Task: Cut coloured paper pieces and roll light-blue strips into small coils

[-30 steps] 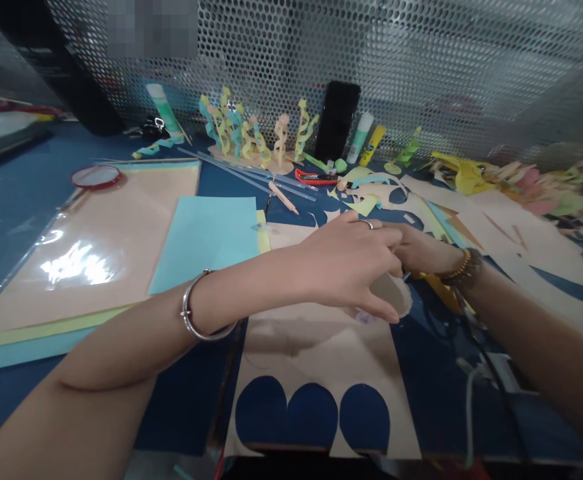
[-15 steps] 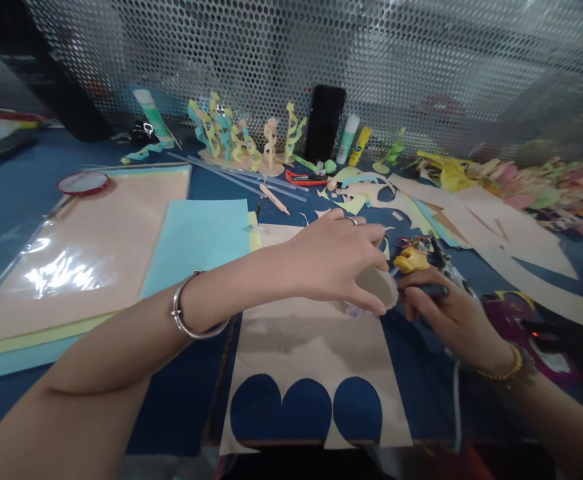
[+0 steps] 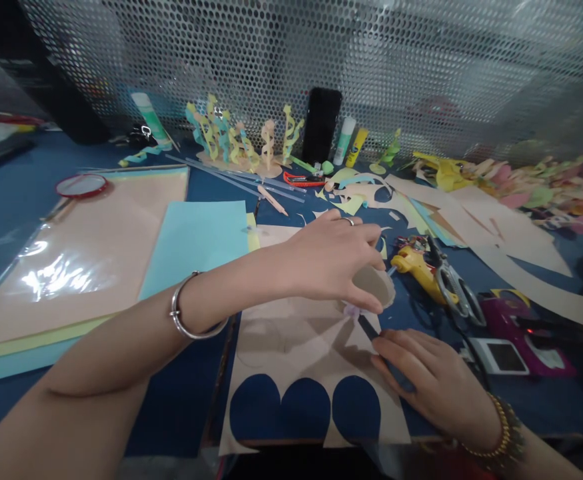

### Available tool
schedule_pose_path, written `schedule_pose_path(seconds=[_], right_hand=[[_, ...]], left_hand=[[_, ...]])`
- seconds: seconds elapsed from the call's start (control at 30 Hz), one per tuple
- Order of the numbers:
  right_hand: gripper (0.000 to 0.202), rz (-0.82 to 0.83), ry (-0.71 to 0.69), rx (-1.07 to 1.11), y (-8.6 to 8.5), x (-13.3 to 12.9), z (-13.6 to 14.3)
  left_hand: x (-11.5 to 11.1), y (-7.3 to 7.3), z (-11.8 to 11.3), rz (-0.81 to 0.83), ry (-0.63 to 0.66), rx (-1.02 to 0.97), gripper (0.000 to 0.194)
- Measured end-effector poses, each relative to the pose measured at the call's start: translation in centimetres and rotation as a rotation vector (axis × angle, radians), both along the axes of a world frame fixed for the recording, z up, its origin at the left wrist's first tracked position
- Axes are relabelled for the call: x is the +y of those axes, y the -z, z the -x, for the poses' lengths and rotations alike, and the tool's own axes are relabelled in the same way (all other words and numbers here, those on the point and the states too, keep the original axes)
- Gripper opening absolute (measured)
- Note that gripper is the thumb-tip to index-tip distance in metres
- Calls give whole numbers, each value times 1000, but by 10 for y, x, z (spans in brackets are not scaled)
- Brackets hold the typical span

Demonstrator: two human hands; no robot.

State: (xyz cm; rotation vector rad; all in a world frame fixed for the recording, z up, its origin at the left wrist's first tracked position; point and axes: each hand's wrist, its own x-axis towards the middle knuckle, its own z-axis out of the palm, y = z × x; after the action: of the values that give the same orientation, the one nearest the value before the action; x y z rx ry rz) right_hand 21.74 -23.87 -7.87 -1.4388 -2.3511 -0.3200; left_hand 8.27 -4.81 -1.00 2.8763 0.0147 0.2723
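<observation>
My left hand (image 3: 334, 263) reaches across the middle with its fingers closed around a pale, round paper ring (image 3: 375, 288), which is open at the top. Much of the ring is hidden behind the fingers. Low on its near side there is a small purple piece (image 3: 352, 311). My right hand (image 3: 421, 377) grips a dark, slim tool (image 3: 368, 327), whose exact kind I cannot make out. Its far end points at the purple piece and looks close to touching it. Under both hands lies a beige paper sheet (image 3: 291, 337) with rounded shapes cut out along its near edge.
To the right are a yellow glue gun (image 3: 418, 272), scissors (image 3: 458, 293) and a purple device (image 3: 514, 327). Blue paper (image 3: 201, 230) and a plastic-wrapped paper stack (image 3: 106, 240) lie left. Behind stand curled paper plants (image 3: 221, 133), a phone (image 3: 322, 125) and glue sticks (image 3: 344, 141).
My right hand has moved left and nearer to me, away from the glue gun, bringing the dark tool to the purple piece. My left hand stays nearly still on the ring.
</observation>
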Motion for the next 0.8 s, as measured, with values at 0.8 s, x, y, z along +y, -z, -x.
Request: schedule_pose_path(seconds=[0.8], right_hand=[[10,70,34,-6,-13,23,33]], left_hand=[[0,1,1,11,4,-6,48]])
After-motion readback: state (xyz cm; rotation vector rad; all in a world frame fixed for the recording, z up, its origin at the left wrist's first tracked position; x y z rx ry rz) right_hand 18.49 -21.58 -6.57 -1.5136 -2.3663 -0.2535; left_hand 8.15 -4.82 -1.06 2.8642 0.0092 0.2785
